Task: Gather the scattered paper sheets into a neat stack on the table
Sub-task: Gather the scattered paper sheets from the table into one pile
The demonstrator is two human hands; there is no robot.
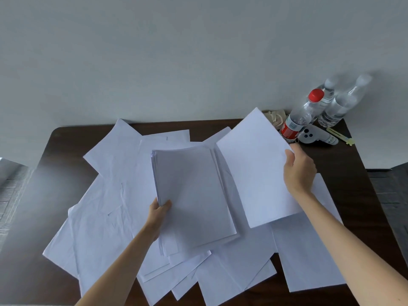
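A person sorting paper at a dark wooden table holds a partly built stack near the table's centre. The left hand grips the stack's near-left corner, at about seven o'clock, with the thumb on top and the fingers curled beneath. At three o'clock from the stack, the right hand pinches the right edge of a single sheet, lifted and tilted above the table. Loose sheets lie overlapped around and under the stack, from nine o'clock round to four. Water bottles, a grey controller and a yellow-green tool sit at one o'clock. The step in hand appears to be adding the lifted sheet to the pile. Doing it well would mean turning the sheet to match the stack's long edge, landing its far edge first, and easing the left thumb so the page slides under. The stack's left edges look fanned and will likely need squaring against the table.
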